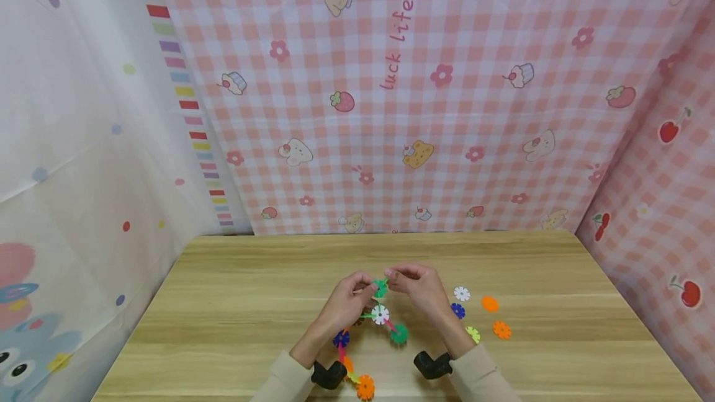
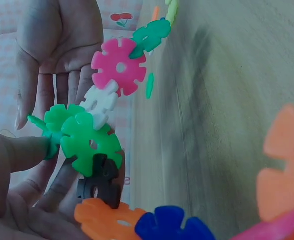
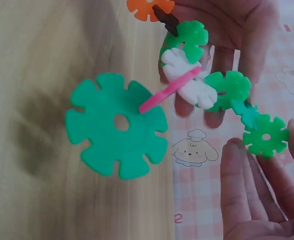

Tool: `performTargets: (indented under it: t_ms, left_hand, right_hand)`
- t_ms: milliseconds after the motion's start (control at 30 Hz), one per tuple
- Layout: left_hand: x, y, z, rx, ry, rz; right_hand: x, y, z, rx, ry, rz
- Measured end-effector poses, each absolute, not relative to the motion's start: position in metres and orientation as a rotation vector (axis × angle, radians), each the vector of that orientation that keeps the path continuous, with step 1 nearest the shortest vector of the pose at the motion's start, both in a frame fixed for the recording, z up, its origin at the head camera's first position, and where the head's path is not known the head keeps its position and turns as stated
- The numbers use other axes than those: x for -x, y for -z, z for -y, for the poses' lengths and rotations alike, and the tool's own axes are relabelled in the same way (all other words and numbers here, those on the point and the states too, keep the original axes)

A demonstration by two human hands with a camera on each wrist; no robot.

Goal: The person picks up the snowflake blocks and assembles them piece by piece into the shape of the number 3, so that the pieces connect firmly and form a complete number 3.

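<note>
A chain of slotted snowflake discs hangs between the hands. My left hand (image 1: 346, 300) pinches a teal-green disc (image 1: 380, 288) near the chain's upper end. Beside it, my right hand (image 1: 421, 287) pinches a light green disc (image 3: 265, 136) that meets the teal one; whether its slot is fully seated I cannot tell. Below are a white disc (image 1: 380, 314), a pink disc (image 2: 119, 67) and a larger green disc (image 3: 117, 125) on one branch. The other branch runs under the left wrist through a black disc (image 2: 99, 185), a blue disc (image 1: 341, 339) and orange discs (image 1: 365, 387).
Loose discs lie right of the right forearm: a white disc (image 1: 461, 293), a blue disc (image 1: 458, 310), a yellow-green disc (image 1: 472, 334) and two orange ones (image 1: 501, 330). The wooden table (image 1: 251, 278) ends at a checked curtain (image 1: 391, 191).
</note>
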State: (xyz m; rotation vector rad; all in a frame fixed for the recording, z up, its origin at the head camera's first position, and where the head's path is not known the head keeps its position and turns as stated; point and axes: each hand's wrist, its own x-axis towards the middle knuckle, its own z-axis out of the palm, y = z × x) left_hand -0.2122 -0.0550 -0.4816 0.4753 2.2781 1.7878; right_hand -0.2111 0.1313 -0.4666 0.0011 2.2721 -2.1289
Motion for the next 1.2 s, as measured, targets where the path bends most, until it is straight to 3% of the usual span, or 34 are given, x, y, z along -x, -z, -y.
performTargets:
  t_ms: [1200]
  left_hand:
    - [0.211,0.479,0.051,-0.431,-1.742,-2.425]
  right_hand:
    - [0.202,0.489,-0.124,0.021,2.292,-2.235]
